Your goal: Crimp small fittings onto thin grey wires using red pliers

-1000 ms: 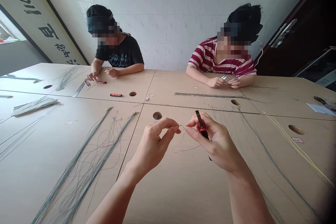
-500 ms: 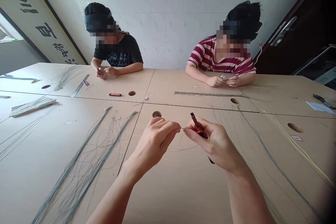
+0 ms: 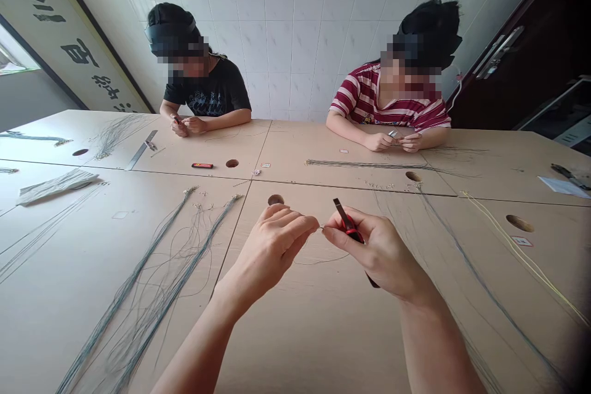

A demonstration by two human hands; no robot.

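Note:
Above the pale wooden table, my left hand pinches the end of a thin thread, its fingertips nearly meeting those of my right hand. Thumb and forefinger of the right hand are pressed together on the same small spot. That hand also holds a dark tool with red parts, its blade pointing up and its other end showing below the palm. Whatever tiny piece lies between the fingertips is too small to make out.
Bundles of grey-green threads lie left of my arms, with another strand and yellow cords to the right. Across the table sit a person in black and a person in stripes. A table hole is beyond my left hand.
My two hands have hardly moved; the fingertips are slightly closer together. The person in black has shifted their fingers a little.

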